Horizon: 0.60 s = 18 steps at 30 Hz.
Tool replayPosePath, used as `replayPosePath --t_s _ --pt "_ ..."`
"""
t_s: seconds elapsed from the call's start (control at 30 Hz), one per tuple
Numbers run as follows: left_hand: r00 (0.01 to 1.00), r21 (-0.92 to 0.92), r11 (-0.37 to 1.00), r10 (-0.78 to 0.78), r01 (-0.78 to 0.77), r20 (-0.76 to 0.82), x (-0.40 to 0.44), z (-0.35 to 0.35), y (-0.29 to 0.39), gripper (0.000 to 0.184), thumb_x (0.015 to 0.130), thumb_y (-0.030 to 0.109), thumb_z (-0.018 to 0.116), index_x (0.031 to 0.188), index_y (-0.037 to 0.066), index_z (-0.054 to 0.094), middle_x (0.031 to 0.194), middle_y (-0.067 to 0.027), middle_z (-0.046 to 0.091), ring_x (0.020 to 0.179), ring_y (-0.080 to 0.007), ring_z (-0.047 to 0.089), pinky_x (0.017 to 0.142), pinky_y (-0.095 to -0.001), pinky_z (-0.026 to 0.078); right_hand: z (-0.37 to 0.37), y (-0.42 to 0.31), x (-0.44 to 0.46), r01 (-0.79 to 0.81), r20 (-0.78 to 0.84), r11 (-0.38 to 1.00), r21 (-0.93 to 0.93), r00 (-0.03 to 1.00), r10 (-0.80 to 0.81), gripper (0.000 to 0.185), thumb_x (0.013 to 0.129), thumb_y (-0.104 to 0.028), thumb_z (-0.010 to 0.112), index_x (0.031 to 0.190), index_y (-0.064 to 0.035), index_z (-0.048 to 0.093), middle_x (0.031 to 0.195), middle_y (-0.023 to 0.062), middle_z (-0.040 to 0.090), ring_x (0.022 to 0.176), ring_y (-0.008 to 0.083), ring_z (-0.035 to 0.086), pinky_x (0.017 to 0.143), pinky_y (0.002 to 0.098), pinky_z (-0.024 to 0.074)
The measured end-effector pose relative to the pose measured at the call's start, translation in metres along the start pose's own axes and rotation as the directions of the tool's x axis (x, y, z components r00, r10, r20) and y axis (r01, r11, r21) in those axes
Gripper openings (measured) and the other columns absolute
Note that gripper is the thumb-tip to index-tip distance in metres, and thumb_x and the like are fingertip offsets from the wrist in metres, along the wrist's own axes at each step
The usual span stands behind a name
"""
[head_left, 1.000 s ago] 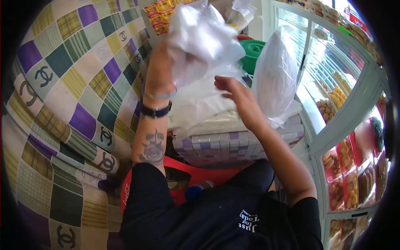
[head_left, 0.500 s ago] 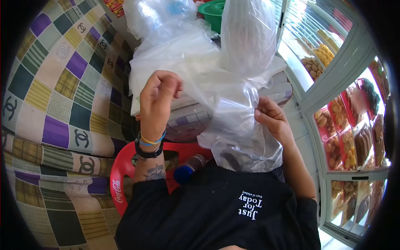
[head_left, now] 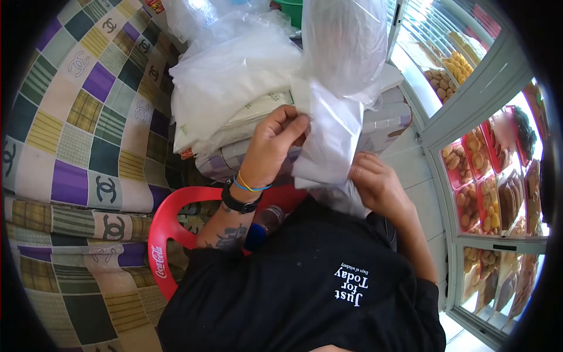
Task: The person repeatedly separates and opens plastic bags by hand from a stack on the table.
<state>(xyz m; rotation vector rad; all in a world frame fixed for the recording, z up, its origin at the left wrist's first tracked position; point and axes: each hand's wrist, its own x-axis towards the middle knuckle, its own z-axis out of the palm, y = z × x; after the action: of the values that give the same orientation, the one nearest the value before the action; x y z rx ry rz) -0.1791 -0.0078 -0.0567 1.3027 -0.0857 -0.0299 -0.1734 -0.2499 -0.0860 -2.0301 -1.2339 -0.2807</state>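
Between my hands is a flat, whitish see-through plastic bag (head_left: 333, 138), held upright in front of my chest. My left hand (head_left: 280, 138) pinches its upper left edge between thumb and fingers. On the lower right edge, the fingers of my right hand (head_left: 375, 180) are closed. More crumpled plastic (head_left: 343, 200) lies below it, at my lap. Just beyond the held bag stands a bulky see-through plastic bag (head_left: 346, 50). A stack of flat plastic bags (head_left: 231, 76) spreads out past my left hand, some with green print.
A red plastic chair (head_left: 167, 232) is around my left side, with a blue-capped bottle (head_left: 267, 226) beside me. Patterned cloth (head_left: 88, 170) hangs at left. Glass display cases (head_left: 498, 176) with baked goods stand at right. A green tub (head_left: 291, 10) is at the back.
My left hand has moved right and down onto the bag's edge. The bag is now stretched flatter between both hands, and less plastic shows over my lap.
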Motion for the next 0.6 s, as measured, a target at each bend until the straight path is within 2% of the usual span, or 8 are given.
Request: replayPosePath --t_s 0.13,0.17,0.27,0.33,0.4,0.43,0.53,0.6 --pt "0.997 -0.113 0.990 0.079 -0.081 -0.027 -0.002 0.014 0.002 0.014 0.092 0.009 0.057 0.103 0.001 0.058 0.089 -0.0015 0.062 0.079 -0.0072 0.058 0.071 -0.0217 0.046 -0.014 -0.004 -0.002 -0.343 -0.107 0.881 0.327 0.912 0.395 0.037 0.082 -0.004 0.062 0.118 -0.0027 0.058 0.108 0.0131 0.062 0.102 0.0248 0.059 0.090 0.0352 0.0441" --pt "0.997 -0.064 0.995 0.080 -0.080 -0.006 -0.003 0.014 -0.002 0.014 0.091 0.009 0.058 0.103 0.001 0.058 0.089 -0.0013 0.062 0.080 -0.0069 0.058 0.071 -0.0214 0.046 -0.013 -0.002 -0.001 -0.320 -0.177 0.801 0.506 0.870 0.459 0.041 0.086 -0.013 0.063 0.125 -0.0014 0.054 0.112 0.0104 0.061 0.105 0.0202 0.057 0.092 0.0341 0.0424" --pt "0.994 0.042 0.996 0.081 -0.084 0.072 -0.006 0.013 -0.013 0.012 0.088 0.005 0.060 0.100 0.002 0.058 0.088 0.0001 0.061 0.080 -0.0050 0.056 0.069 -0.0203 0.045 -0.015 -0.010 0.015 -0.143 -0.211 0.614 0.776 0.859 0.467 0.045 0.086 -0.016 0.065 0.126 0.0000 0.053 0.113 0.0098 0.060 0.107 0.0211 0.056 0.091 0.0338 0.0429" --pt "0.989 0.051 0.995 0.083 -0.090 0.123 -0.010 0.017 -0.013 0.010 0.086 0.003 0.061 0.095 0.004 0.056 0.085 0.0019 0.058 0.076 -0.0028 0.054 0.066 -0.0192 0.044 -0.004 -0.018 0.025 -0.252 -0.185 0.628 0.736 0.818 0.545 0.038 0.086 -0.012 0.065 0.121 0.0005 0.055 0.106 0.0086 0.061 0.097 0.0141 0.056 0.085 0.0273 0.0438" --pt "0.989 0.043 0.988 0.146 -0.147 0.037 -0.010 0.015 -0.017 0.010 0.086 0.001 0.060 0.091 0.005 0.053 0.081 0.0033 0.055 0.070 -0.0023 0.050 0.062 -0.0191 0.041 -0.001 -0.017 0.030 -0.383 -0.132 0.685 0.620 0.809 0.572 0.034 0.087 -0.010 0.064 0.118 0.0008 0.056 0.103 0.0065 0.061 0.091 0.0097 0.055 0.081 0.0241 0.0436" --pt "0.983 0.044 0.983 0.181 -0.181 -0.012 -0.010 0.012 -0.018 0.011 0.085 0.001 0.060 0.090 0.006 0.052 0.078 0.0041 0.053 0.067 -0.0020 0.048 0.060 -0.0190 0.040 0.004 -0.007 0.024 -0.409 -0.055 0.565 0.717 0.775 0.630 0.024 0.089 -0.005 0.060 0.113 0.0011 0.058 0.098 0.0018 0.061 0.085 0.0051 0.052 0.078 0.0212 0.0429" --pt "0.981 -0.235 0.956 0.150 -0.175 -0.122 -0.005 0.004 -0.017 0.014 0.085 -0.002 0.057 0.089 0.007 0.047 0.077 0.0037 0.050 0.063 -0.0027 0.043 0.058 -0.0193 0.037 0.003 0.003 0.017 -0.392 -0.017 0.522 0.758 0.787 0.617 0.019 0.090 -0.002 0.056 0.109 0.0013 0.058 0.097 -0.0009 0.060 0.089 0.0042 0.052 0.080 0.0207 0.0424" --pt "0.979 -0.273 0.946 0.136 -0.173 -0.149 -0.008 0.010 -0.011 0.022 0.084 -0.004 0.057 0.103 0.004 0.047 0.086 -0.0004 0.053 0.077 -0.0060 0.051 0.070 -0.0198 0.042 -0.003 -0.004 0.020 -0.366 -0.094 0.571 0.735 0.779 0.620 0.016 0.093 -0.004 0.052 0.106 0.0021 0.058 0.096 0.0010 0.061 0.092 0.0060 0.052 0.084 0.0216 0.0414"
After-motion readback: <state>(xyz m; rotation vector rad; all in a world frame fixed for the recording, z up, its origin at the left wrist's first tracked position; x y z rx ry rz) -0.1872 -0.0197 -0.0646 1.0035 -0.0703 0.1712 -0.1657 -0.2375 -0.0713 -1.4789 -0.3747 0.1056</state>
